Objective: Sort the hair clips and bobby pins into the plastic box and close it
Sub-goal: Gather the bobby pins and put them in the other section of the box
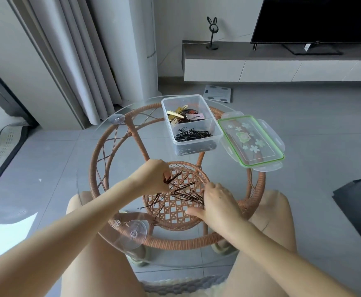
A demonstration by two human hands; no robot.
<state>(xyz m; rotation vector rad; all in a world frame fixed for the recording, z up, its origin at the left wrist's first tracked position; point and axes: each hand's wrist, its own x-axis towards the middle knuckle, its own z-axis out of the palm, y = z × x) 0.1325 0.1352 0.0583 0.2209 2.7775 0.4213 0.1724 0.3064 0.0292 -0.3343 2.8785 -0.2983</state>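
The fingertips of the left hand (153, 175) curl inward, so its grip hides the near ends of the dark bobby pins (189, 196) it pinches. The palm of the right hand (217, 200) covers the ends of a fanned bundle; whether its grip closes on any pin cannot be told. Beyond both grips, the hair clips (186, 116) in the plastic box (196, 144) overlap too closely to count. Far beyond the right grip, the television (314, 18) is cut by the top and right edges. To the right of that grip, a dark slab (359, 202) is cut by the right edge.
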